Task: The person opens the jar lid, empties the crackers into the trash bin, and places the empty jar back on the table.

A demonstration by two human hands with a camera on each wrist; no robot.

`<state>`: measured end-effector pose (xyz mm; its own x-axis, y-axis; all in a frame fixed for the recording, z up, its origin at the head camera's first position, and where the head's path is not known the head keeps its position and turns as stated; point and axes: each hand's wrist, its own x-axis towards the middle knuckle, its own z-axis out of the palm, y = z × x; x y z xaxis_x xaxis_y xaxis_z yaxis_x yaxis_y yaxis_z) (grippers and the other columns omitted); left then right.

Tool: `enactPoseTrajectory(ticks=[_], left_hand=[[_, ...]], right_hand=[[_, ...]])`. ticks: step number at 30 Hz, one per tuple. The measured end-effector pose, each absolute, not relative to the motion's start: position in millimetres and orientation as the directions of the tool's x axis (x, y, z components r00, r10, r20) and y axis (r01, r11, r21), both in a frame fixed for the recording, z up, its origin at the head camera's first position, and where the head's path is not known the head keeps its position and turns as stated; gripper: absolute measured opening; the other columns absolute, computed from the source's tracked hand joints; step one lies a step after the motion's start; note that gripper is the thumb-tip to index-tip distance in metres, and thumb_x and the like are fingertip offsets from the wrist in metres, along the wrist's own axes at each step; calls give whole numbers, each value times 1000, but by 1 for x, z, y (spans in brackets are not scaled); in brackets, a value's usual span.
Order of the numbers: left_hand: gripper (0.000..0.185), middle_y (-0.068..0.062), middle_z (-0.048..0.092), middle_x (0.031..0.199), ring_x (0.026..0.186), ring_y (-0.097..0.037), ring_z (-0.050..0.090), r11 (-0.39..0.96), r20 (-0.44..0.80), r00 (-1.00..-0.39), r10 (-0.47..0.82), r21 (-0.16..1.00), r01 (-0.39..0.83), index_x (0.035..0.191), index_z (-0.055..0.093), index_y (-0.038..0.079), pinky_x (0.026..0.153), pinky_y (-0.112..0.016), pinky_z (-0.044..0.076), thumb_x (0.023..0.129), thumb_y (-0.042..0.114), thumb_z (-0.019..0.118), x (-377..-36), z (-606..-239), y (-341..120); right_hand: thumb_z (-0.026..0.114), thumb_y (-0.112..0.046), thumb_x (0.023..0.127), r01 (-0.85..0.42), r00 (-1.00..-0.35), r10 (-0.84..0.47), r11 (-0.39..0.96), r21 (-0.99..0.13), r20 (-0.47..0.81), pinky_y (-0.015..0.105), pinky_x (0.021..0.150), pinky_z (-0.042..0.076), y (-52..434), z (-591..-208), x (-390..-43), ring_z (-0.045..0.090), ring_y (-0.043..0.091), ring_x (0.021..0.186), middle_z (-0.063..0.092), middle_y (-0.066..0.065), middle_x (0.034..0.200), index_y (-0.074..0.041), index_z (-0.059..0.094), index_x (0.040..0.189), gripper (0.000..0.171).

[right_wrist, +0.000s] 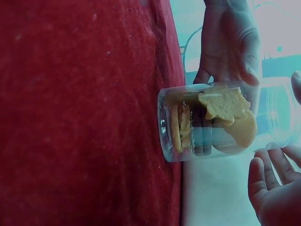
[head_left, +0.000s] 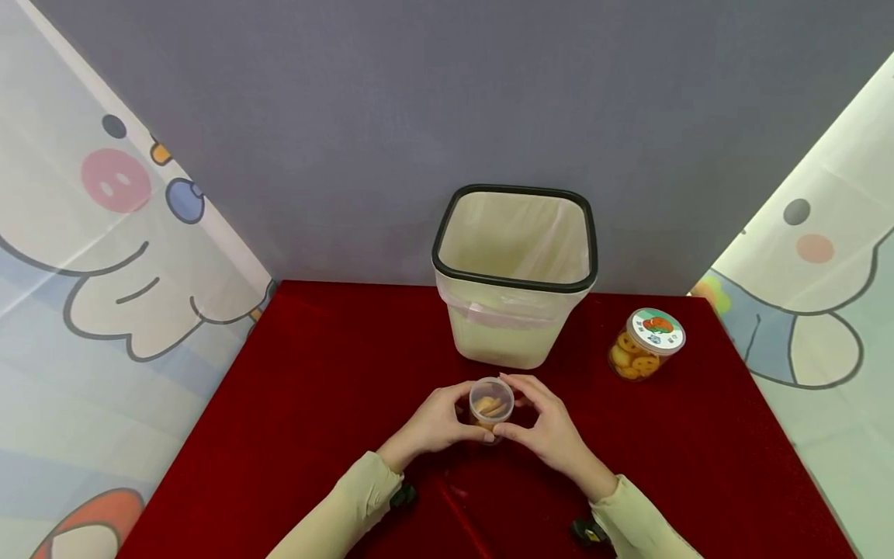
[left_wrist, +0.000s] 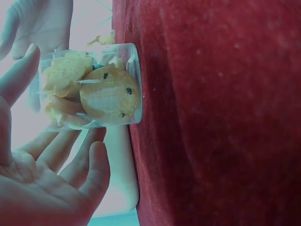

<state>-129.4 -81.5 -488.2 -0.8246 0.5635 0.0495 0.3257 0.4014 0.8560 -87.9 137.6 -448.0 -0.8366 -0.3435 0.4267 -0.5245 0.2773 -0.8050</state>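
Note:
A small clear jar of biscuits [head_left: 491,405] stands on the red tablecloth [head_left: 314,404] just in front of me. My left hand [head_left: 441,421] curls round its left side and my right hand [head_left: 546,423] curls round its right side, fingertips up at the rim. In the left wrist view the jar [left_wrist: 91,87] sits between my left thumb and fingers [left_wrist: 56,155], with the right hand [left_wrist: 37,23] beyond it. The right wrist view shows the jar [right_wrist: 211,122], my right fingers [right_wrist: 270,188] beside it and the left hand [right_wrist: 230,42] on its far side.
A cream waste bin [head_left: 517,283] with a black rim and a bag liner stands right behind the jar. A second, lidded biscuit jar [head_left: 646,344] sits at the back right. Cartoon-printed curtains flank the table, and a grey wall is behind.

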Motion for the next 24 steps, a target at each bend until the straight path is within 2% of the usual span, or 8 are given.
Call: enactPoseTrajectory(ticks=[4, 7, 14, 24], left_hand=[[75, 13, 63, 124, 104, -6, 61, 418, 51, -833, 550, 847, 328, 143, 54, 28, 86, -28, 51, 77, 43, 86, -128, -489, -82], [75, 13, 63, 125, 104, -6, 61, 424, 62, -836, 545, 840, 339, 144, 53, 27, 86, -28, 51, 77, 43, 86, -128, -490, -82], [79, 12, 62, 127, 108, -6, 61, 407, 76, -833, 547, 846, 344, 145, 52, 26, 89, -28, 51, 76, 43, 86, -127, -492, -80], [77, 12, 62, 126, 107, -6, 61, 420, 79, -842, 534, 839, 345, 144, 54, 25, 88, -28, 51, 76, 45, 85, -126, -493, -81]], right_hand=[[89, 0, 69, -525, -839, -336, 296, -798, 428, 39, 81, 54, 137, -467, -96, 60, 37, 105, 58, 19, 129, 4, 55, 136, 75], [91, -7, 69, -524, -841, -334, 311, -793, 425, 35, 82, 53, 138, -480, -101, 60, 32, 106, 57, 11, 132, -3, 56, 139, 78], [90, -16, 73, -513, -846, -332, 291, -808, 417, 30, 83, 52, 137, -483, -104, 59, 25, 109, 57, 4, 133, -12, 53, 143, 80], [90, -17, 73, -482, -860, -343, 304, -822, 377, 33, 85, 52, 136, -483, -104, 59, 24, 112, 57, 2, 132, -13, 54, 142, 78]])
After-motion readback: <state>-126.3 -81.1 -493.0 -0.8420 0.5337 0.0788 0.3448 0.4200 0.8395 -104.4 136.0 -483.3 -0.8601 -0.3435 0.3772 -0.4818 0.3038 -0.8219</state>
